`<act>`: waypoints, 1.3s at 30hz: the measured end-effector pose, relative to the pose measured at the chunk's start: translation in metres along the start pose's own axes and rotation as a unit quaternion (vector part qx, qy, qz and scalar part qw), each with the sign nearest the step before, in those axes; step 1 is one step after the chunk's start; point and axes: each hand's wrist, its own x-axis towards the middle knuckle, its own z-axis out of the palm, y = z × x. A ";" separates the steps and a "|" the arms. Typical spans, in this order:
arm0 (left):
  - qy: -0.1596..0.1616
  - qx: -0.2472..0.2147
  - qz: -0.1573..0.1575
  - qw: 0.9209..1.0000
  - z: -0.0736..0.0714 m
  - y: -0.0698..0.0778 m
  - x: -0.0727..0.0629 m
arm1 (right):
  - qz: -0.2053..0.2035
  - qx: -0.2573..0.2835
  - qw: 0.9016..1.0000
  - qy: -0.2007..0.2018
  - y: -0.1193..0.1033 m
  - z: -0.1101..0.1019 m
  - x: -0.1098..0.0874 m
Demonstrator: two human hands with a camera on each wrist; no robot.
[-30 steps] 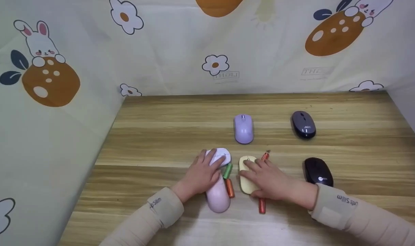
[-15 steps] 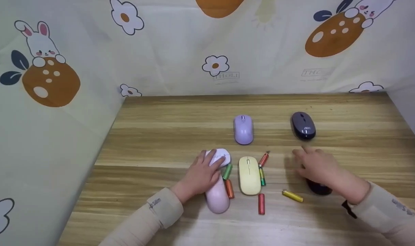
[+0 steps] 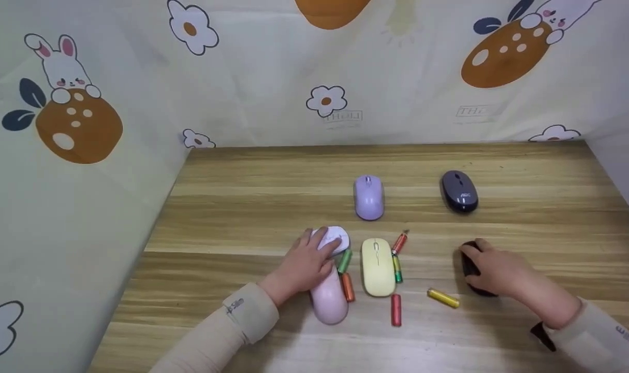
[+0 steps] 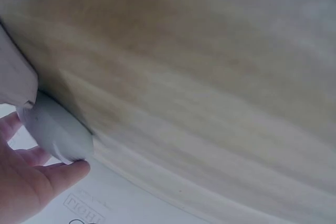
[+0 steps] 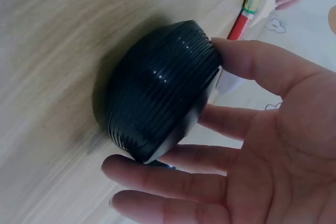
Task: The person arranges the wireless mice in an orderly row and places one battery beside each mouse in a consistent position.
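My left hand (image 3: 300, 268) lies over the white computer mouse (image 3: 341, 234), its fingers spread across the top and gripping the edges. Just below it, the pink mouse (image 3: 330, 303) sits partly under the hand. On the right, my right hand (image 3: 505, 273) holds the black mouse (image 3: 469, 267), palm down on the table. The right wrist view shows the thumb against one end of the black mouse (image 5: 157, 85) and other fingers at the opposite edge. In the left wrist view, fingertips meet the side of the white mouse (image 4: 60, 129).
A yellow mouse (image 3: 378, 269) stands between the hands, with several batteries around it, including a green one (image 3: 345, 261), an orange one (image 3: 348, 287), a red one (image 3: 396, 310) and a yellow one (image 3: 443, 298). Farther back sit a purple mouse (image 3: 369, 198) and a dark grey mouse (image 3: 459, 191).
My right hand has left the yellow mouse, moved right and come down onto the black mouse, uncovering batteries beside the yellow one. My left hand has stayed put.
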 end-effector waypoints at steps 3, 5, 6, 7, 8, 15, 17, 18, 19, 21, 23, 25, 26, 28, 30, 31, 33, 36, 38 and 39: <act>0.013 0.016 0.007 1.000 -0.003 0.001 0.002 | 0.001 -0.002 1.000 0.003 0.000 0.001 0.000; 0.023 0.032 0.017 0.999 -0.005 0.001 0.004 | 0.004 -0.002 1.000 0.006 -0.001 0.002 -0.001; 0.027 0.039 0.020 0.999 -0.006 0.001 0.004 | 0.004 -0.002 1.000 0.008 -0.001 0.002 -0.001; 0.028 0.045 0.024 0.998 -0.006 0.001 0.005 | 0.004 -0.003 1.000 0.010 -0.001 0.003 -0.001; 0.030 0.049 0.026 0.998 -0.007 0.001 0.005 | 0.004 -0.002 1.000 0.012 -0.001 0.003 -0.001; 0.048 0.048 0.029 0.997 -0.008 0.000 0.008 | 0.010 -0.006 1.000 0.013 -0.001 0.003 -0.002; 0.057 0.050 0.023 0.997 -0.008 -0.001 0.009 | 0.010 -0.009 1.000 0.014 -0.001 0.003 -0.002; 0.060 0.053 0.020 0.997 -0.008 -0.002 0.009 | 0.010 -0.010 1.000 0.014 -0.001 0.003 -0.002; 0.062 0.055 0.016 0.996 -0.008 -0.002 0.010 | 0.010 -0.010 1.000 0.014 -0.001 0.002 -0.002; 0.064 0.060 0.009 0.996 -0.007 -0.003 0.011 | 0.010 -0.011 1.000 0.014 -0.001 0.002 -0.002; 0.063 0.064 0.003 0.996 -0.006 -0.004 0.012 | 0.014 -0.010 1.000 0.011 -0.001 0.002 -0.002; 0.061 0.065 -0.001 0.996 -0.006 -0.005 0.013 | 0.015 -0.010 1.000 0.010 0.000 0.002 -0.002; 0.061 0.065 -0.004 0.996 -0.006 -0.005 0.014 | 0.016 -0.009 1.000 0.010 0.000 0.003 -0.002; 0.054 0.054 -0.013 0.997 -0.006 -0.005 0.015 | 0.018 -0.005 1.000 0.011 0.000 0.003 -0.002; 0.039 0.037 -0.030 0.998 -0.007 -0.005 0.015 | 0.018 -0.003 1.000 0.011 0.000 0.004 -0.002; 0.033 0.030 -0.038 0.998 -0.008 -0.005 0.016 | 0.019 -0.002 1.000 0.011 0.000 0.004 -0.002; 0.022 0.017 -0.053 0.998 -0.009 -0.005 0.017 | 0.020 -0.001 1.000 0.011 0.000 0.004 -0.002; 0.019 0.004 -0.066 0.998 -0.010 -0.007 0.019 | 0.020 -0.004 1.000 0.014 0.001 0.004 -0.003; 0.027 0.000 -0.070 0.997 -0.011 -0.010 0.022 | 0.020 -0.003 1.000 0.015 0.001 0.004 -0.003; 0.028 -0.004 -0.075 0.997 -0.012 -0.011 0.023 | 0.020 -0.003 1.000 0.015 0.000 0.004 -0.003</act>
